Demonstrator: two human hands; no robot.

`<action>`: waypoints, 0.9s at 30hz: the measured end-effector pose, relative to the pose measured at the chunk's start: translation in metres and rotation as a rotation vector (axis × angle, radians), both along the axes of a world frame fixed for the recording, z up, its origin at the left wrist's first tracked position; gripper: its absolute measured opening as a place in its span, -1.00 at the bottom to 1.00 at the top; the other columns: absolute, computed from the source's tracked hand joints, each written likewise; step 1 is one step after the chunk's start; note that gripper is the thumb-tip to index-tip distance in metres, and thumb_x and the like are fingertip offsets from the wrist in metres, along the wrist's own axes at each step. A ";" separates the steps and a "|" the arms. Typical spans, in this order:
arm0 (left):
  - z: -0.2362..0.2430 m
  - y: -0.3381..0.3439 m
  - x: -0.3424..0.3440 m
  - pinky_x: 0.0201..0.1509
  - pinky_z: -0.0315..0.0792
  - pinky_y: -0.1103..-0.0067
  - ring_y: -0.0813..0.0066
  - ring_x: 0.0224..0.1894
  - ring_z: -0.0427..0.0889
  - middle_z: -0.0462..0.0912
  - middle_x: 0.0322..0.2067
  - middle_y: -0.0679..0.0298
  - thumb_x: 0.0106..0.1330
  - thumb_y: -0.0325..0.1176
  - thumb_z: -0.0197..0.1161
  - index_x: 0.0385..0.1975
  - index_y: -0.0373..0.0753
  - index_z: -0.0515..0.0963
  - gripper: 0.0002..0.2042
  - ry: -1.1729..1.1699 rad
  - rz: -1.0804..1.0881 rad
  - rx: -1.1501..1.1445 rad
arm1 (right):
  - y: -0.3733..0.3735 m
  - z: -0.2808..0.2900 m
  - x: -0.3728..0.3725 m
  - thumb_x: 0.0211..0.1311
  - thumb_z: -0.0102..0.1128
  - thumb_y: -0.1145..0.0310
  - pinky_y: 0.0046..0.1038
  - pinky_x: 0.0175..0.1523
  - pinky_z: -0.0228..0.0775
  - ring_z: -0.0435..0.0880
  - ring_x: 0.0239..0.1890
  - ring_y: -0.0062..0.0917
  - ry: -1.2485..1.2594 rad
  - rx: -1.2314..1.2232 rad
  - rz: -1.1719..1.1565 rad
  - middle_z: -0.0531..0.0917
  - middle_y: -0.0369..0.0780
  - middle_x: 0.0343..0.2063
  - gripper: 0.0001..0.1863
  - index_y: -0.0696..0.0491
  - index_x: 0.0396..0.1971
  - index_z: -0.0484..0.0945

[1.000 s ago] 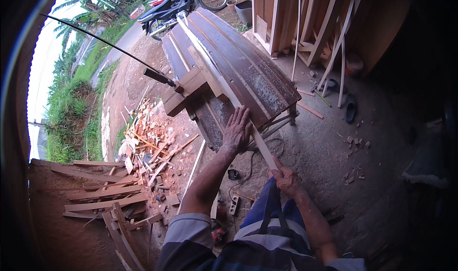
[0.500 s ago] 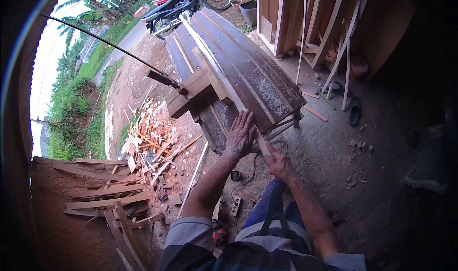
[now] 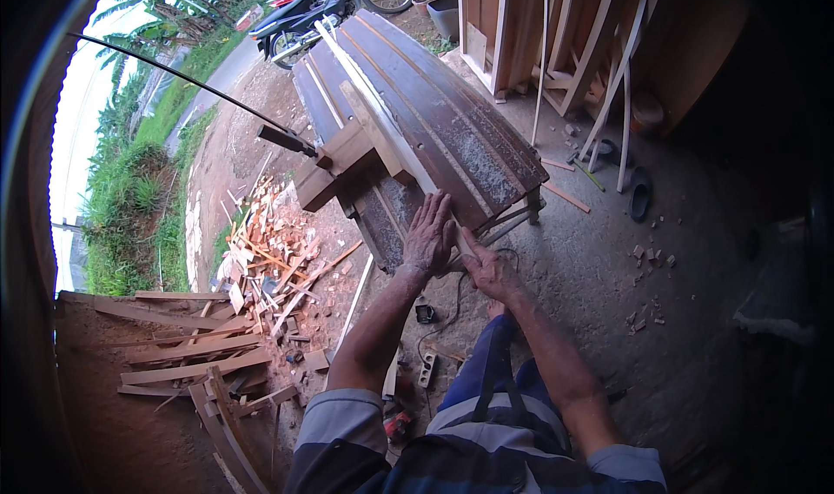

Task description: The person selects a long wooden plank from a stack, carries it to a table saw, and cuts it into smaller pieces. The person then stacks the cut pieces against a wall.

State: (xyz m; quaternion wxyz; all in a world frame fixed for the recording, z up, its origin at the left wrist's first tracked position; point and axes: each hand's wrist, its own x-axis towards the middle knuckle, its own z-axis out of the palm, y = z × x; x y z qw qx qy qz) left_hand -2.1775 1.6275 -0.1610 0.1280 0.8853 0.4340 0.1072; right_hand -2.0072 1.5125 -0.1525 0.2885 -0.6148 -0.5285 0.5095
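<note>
A long, narrow pale wood strip (image 3: 420, 165) lies lengthwise on a dark, striped work table (image 3: 469, 120). My left hand (image 3: 429, 233) rests flat on the strip at the near edge of the table, fingers stretched forward. Just behind it and to the right, my right hand (image 3: 492, 272) is closed around the strip's near end. Along the strip's left side sits a wooden guide bar (image 3: 382, 138), joined to a thick crosspiece (image 3: 334, 165). A dark clamp handle (image 3: 287, 139) sticks out from the crosspiece.
Sawdust is scattered on the table. Wood offcuts (image 3: 269, 251) heap on the floor at left, beside stacked boards (image 3: 195, 355). A power strip (image 3: 426, 370) and cord lie near my feet. Wooden frames (image 3: 556, 42) lean at far right; a motorbike (image 3: 321, 12) stands beyond the table.
My right hand has moved forward, closer to my left hand, and less of the strip shows between them. The left hand stays at the table edge. The whole view has shifted slightly.
</note>
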 end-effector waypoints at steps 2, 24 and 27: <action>-0.002 -0.001 -0.004 0.61 -0.03 0.26 0.09 0.57 0.05 0.16 0.50 0.04 0.58 -0.12 -0.15 0.48 -0.25 0.17 -0.44 0.010 0.003 -0.019 | -0.013 0.004 0.002 0.43 0.12 0.09 -0.09 0.37 0.31 0.48 0.31 0.00 -0.160 0.082 0.087 0.50 0.10 0.26 -0.24 -0.02 0.54 0.10; 0.010 0.048 -0.011 0.61 -0.03 0.26 0.04 0.55 0.09 0.20 0.47 -0.03 0.57 -0.19 -0.15 0.45 -0.33 0.20 -0.47 -0.036 0.029 0.017 | 0.041 0.001 0.033 0.37 0.16 0.13 -0.08 0.53 -0.02 0.30 0.48 -0.47 -0.730 0.737 0.450 0.47 -0.32 0.37 -0.48 -0.07 0.29 0.51; 0.009 0.054 -0.015 0.62 -0.05 0.27 0.09 0.56 0.08 0.19 0.49 0.01 0.57 -0.16 -0.13 0.45 -0.32 0.22 -0.46 -0.041 0.039 0.001 | 0.047 0.002 0.031 0.31 0.25 0.07 -0.07 0.55 -0.06 0.29 0.48 -0.46 -0.736 0.729 0.485 0.47 -0.30 0.37 -0.40 -0.06 0.32 0.47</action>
